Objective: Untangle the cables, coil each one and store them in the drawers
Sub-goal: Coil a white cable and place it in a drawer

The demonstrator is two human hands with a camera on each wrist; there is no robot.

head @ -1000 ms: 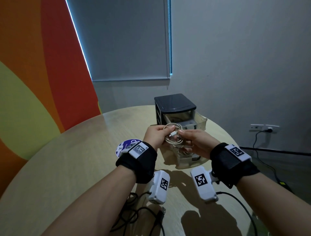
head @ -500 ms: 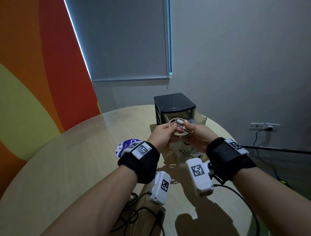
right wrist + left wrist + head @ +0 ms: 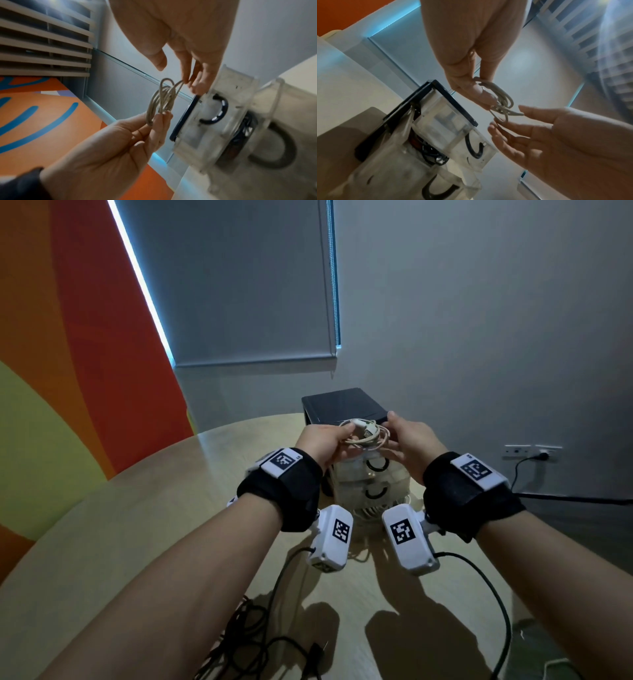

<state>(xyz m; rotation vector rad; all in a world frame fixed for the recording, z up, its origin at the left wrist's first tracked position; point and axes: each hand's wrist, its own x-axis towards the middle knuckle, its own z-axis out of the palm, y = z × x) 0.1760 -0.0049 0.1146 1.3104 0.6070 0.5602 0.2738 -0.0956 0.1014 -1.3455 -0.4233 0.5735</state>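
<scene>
**White cable held up in front of the drawers**

The left hand [image 3: 322, 445] pinches a coiled white cable [image 3: 364, 436] between its thumb and fingers. The coil is up in the air, just in front of the top of the little drawer box [image 3: 344, 405]. It has a few loops, and one plug end sticks out on top.

The right hand [image 3: 409, 445] is just beside the coil on the other side. Its fingers [image 3: 508, 134] are spread and mostly straight. The fingertips touch the far side of the loops, or come very near, but they do not curl round them.

The drawer box has a dark top and see-through drawers with dark curved handles. It stands on the round, pale wood bench [image 3: 144, 508]. The top drawer [image 3: 453, 129] is pulled out a bit, right under the hands. A lower drawer [image 3: 412, 170] is pulled out too, and dark cables [image 3: 433, 155] lie inside it.

More black cables [image 3: 253, 642] lie in a tangle on the bench, close to the person, under the left arm. Both wrists wear black bands with white camera boxes. On the wall at the right there is a socket [image 3: 532, 451] with a black plug in it.
</scene>
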